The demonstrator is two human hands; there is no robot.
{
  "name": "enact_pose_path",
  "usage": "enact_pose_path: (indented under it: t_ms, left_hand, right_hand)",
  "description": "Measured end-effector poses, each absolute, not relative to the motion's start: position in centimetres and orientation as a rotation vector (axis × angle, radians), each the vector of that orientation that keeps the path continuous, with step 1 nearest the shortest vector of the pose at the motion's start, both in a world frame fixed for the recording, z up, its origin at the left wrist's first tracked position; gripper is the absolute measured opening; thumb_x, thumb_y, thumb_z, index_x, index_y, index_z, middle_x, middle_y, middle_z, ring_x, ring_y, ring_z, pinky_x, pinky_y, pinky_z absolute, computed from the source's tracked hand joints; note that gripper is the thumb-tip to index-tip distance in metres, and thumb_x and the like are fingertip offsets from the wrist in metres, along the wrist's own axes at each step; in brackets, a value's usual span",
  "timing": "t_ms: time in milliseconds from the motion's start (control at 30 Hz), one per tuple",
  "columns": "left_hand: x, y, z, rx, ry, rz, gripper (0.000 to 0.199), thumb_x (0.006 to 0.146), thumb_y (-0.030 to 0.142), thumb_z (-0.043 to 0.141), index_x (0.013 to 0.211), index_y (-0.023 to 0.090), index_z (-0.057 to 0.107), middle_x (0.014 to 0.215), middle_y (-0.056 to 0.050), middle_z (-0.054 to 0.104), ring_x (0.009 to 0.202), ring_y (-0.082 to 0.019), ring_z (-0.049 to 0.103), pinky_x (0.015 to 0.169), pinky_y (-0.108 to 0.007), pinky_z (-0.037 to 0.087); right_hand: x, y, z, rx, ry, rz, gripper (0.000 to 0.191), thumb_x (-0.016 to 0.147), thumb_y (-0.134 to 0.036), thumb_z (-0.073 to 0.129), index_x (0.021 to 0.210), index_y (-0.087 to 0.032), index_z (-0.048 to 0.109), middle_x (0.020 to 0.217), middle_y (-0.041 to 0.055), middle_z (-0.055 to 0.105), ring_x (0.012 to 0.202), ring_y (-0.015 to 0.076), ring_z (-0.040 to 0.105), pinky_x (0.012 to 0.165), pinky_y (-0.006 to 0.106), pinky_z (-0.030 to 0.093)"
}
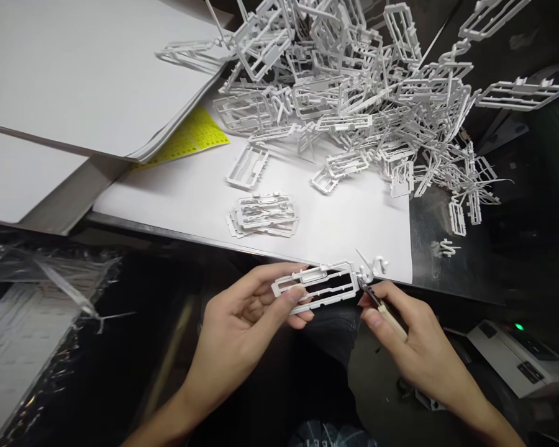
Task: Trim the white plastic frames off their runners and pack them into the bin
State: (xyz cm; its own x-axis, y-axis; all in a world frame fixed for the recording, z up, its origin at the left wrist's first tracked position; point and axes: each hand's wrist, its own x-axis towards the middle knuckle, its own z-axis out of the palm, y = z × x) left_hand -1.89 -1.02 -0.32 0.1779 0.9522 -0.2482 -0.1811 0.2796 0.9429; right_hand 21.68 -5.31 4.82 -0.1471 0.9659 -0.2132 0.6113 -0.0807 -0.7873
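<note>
Between the thumb and fingers of my left hand is a white plastic frame, held tilted just off the table's front edge. My right hand is closed around small cutters with pale handles. The cutters' tips touch or nearly touch the right end of the frame, where a curly white sprue piece sticks out. Beyond my hands, a small stack of white frames lies on the white sheet. One single frame lies behind the stack.
A large tangled heap of white frames and sprues covers the back of the table. Large white sheets lie at the left, over a yellow printed sheet. A loose sprue bit sits at the right. A grey device stands lower right.
</note>
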Motion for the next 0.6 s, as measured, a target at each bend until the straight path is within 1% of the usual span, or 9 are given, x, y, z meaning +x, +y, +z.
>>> enact_pose_path:
  t_ms: [133, 300, 467, 600]
  left_hand:
    - [-1.9, -1.0, -0.4, 0.942, 1.066, 0.992, 0.021, 0.093, 0.034, 0.079, 0.112, 0.026, 0.076, 0.079, 0.002, 0.080, 0.064, -0.012, 0.077, 0.065, -0.013, 0.064]
    - [-1.8, -1.0, -0.5, 0.955, 1.065, 0.995, 0.023, 0.092, 0.034, 0.080, 0.113, 0.025, 0.076, 0.079, 0.002, 0.079, 0.064, -0.012, 0.076, 0.066, -0.013, 0.064]
    - [-1.5, -0.8, -0.7, 0.911, 1.058, 0.985, 0.027, 0.091, 0.036, 0.081, 0.114, 0.023, 0.075, 0.080, 0.000, 0.080, 0.066, -0.013, 0.078, 0.065, -0.014, 0.065]
    - [-1.0, -0.2, -0.9, 0.852, 1.074, 0.977, 0.035, 0.088, 0.040, 0.083, 0.114, 0.019, 0.073, 0.079, -0.001, 0.079, 0.065, -0.015, 0.078, 0.063, -0.016, 0.065]
  right_hand:
    - [21.7, -5.3, 4.7, -1.683, -1.792, 1.063, 0.013, 0.113, -0.033, 0.056, 0.104, -0.024, 0.061, 0.091, -0.0064, 0.062, 0.076, 0.0147, 0.057, 0.071, 0.023, 0.041]
    - [21.9, -5.1, 4.3, -1.665, -1.849, 0.953, 0.014, 0.113, -0.032, 0.056, 0.103, -0.023, 0.061, 0.088, -0.0056, 0.062, 0.074, 0.0146, 0.057, 0.071, 0.024, 0.041]
    - [22.5, -4.4, 3.6, -1.622, -1.910, 0.920, 0.021, 0.113, -0.031, 0.053, 0.095, -0.022, 0.058, 0.082, -0.0060, 0.057, 0.068, 0.0136, 0.052, 0.067, 0.024, 0.038]
    - [22.7, -3.5, 2.5, -1.603, -1.919, 0.910, 0.026, 0.114, -0.033, 0.053, 0.090, -0.022, 0.055, 0.076, -0.0071, 0.051, 0.064, 0.0128, 0.046, 0.064, 0.024, 0.035]
